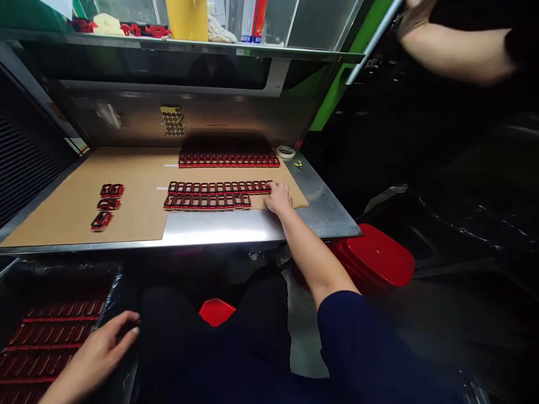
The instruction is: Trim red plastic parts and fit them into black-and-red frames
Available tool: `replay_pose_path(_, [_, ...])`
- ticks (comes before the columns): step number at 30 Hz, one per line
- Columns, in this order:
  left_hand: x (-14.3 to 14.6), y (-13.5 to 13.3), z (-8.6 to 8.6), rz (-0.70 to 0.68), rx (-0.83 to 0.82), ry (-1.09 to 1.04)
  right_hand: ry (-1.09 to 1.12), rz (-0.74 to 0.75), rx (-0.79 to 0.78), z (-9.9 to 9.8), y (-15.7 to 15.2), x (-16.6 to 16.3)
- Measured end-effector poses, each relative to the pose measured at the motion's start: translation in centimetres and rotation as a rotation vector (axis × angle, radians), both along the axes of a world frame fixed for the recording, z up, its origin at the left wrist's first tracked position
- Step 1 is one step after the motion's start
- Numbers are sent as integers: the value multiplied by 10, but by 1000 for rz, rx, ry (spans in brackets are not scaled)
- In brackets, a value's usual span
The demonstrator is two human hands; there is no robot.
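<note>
My right hand [278,197] reaches onto the brown cardboard sheet [135,213] on the metal bench. Its curled fingers rest at the right end of two rows of small red-and-black frame parts [214,194]; whether it grips one is hidden. A third row [228,161] lies further back. Three loose groups of the same parts [107,205] sit at the left. My left hand [96,353] hangs low by my lap, fingers spread, beside a black-lined box holding rows of red parts [42,342].
A roll of tape [286,151] sits at the bench's back right. A sheet with dark dots [172,121] leans on the back wall. A shelf above holds red parts and a yellow container [187,19]. Red stools [374,261] stand below. Another person's arm [455,47] is at top right.
</note>
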State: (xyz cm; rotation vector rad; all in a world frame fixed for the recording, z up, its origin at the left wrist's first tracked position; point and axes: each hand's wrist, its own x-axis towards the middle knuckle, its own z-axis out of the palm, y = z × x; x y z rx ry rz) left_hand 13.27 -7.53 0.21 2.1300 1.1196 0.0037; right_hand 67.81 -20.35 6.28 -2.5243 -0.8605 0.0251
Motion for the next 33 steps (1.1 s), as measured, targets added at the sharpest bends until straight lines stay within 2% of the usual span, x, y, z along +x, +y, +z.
replay_pose_path(5, [52,-32,4,-115,-101,-41,-10,-63,-90,5,6,10])
replay_pose_path(7, [60,-38,4,-130,-133,-52,-18,-96,-92,12,-4,5])
replay_pose_path(9, [65,-45,4,-132,-246,-105,-41,-120,-75,16,-23,-16])
replay_pose_path(11, [75,-58,5,-62,-477,-243,-68,-100,-50,12,-47,-59])
replay_pose_path(13, [94,-76,8,104,-762,-470,-82,-1,-22,-3,-69,-120])
replay_pose_path(14, [107,-85,9,205,-885,-602,-89,111,12,-13,-77,-155])
replay_pose_path(16, [138,-99,12,308,-1118,-737,-128,493,179,-33,-88,-219])
replay_pose_path(17, [153,-104,11,347,-1158,-786,-137,610,212,-40,-91,-246])
replay_pose_path(18, [167,-106,10,452,-1145,-850,-151,639,226,-46,-93,-267])
replay_pose_path(20, [185,-105,6,544,-1144,-844,-152,636,227,-51,-96,-291])
replay_pose_path(22, [190,-102,3,584,-1174,-805,-132,633,269,-50,-100,-294])
replay_pose_path(24, [185,-100,4,591,-1224,-778,-77,655,385,-45,-106,-286])
replay_pose_path(27, [170,-102,13,580,-1287,-756,194,616,537,-37,-112,-271])
replay_pose_path(30, [157,-107,22,473,-1366,-714,588,643,575,-35,-107,-266])
replay_pose_path(33, [148,-109,23,327,-1394,-694,732,694,630,-37,-99,-270])
